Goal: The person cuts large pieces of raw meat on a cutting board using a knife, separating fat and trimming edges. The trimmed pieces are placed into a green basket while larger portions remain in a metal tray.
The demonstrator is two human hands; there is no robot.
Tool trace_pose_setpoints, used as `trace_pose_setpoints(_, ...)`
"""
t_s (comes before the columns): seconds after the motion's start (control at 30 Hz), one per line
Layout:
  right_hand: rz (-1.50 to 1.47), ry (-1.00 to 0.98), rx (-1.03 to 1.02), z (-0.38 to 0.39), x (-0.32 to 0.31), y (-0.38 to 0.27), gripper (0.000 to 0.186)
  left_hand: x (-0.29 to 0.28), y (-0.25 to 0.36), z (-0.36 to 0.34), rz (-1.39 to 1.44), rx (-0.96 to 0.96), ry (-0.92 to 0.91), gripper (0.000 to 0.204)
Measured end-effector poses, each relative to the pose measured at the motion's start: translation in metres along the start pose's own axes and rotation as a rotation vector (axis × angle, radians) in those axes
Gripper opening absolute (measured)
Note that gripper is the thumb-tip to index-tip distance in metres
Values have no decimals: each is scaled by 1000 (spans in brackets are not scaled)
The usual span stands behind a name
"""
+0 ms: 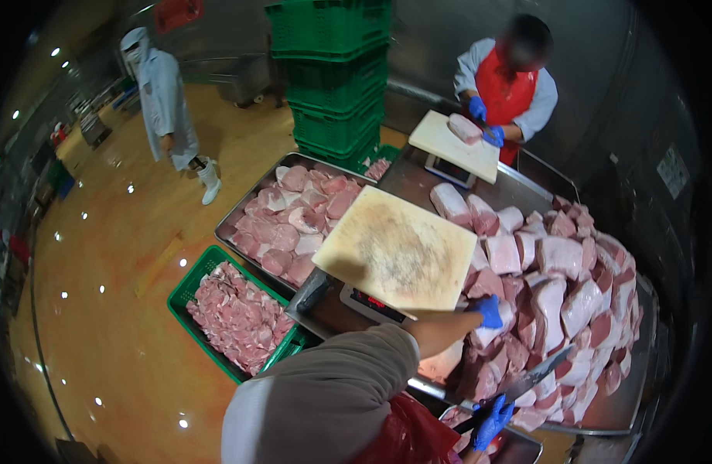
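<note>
My left hand (486, 312), in a blue glove, reaches across to a pale raw meat piece (489, 332) on the large pile and grips it. Lower right, my right hand (489, 424), also blue-gloved, holds a long knife (535, 375), its blade slanting up over the pile (557, 263). Just beyond my left arm lies a stained cutting board (394, 247), bare of meat, above a scale (360, 301) on the steel table (620, 411).
A co-worker (501, 97) cuts meat on another board (456, 158). A person in white (158, 108) stands on the left floor. Green crates (329, 77) are stacked behind a tray of meat slices (290, 220). A green crate (240, 325) holds meat trimmings.
</note>
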State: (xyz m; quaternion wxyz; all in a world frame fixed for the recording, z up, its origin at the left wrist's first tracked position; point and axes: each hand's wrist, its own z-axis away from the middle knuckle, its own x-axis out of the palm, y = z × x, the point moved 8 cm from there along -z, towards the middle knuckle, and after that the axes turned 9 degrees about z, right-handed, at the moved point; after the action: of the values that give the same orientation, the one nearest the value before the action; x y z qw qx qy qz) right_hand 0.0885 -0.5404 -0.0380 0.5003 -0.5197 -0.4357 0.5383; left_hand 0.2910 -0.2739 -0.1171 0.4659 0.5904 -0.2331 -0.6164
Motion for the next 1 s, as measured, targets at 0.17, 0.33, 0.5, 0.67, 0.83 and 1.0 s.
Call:
trace_pose_setpoints(0.17,66,-10,46,13,-19,21,22,-31,42,87,1237,-116,-487,87)
trace_pose_setpoints(0.33,47,11,79,9,-25,24,26,-176,49,162,1377,95,-236,60)
trace_pose_setpoints(0.5,99,-93,26,-17,13,17,23,-226,-42,159,1844,86,163,36)
trace_pose_setpoints(0.67,204,-292,-41,-30,86,-26,21,-176,-53,233,1488,267,0,35)
trace_pose_setpoints(0.83,342,-348,-138,-30,140,-54,28,-269,-84,272,517,303,302,30)
trace_pose_setpoints(1.0,303,-342,-93,-14,179,-73,27,-405,-154,284,99,251,755,19)
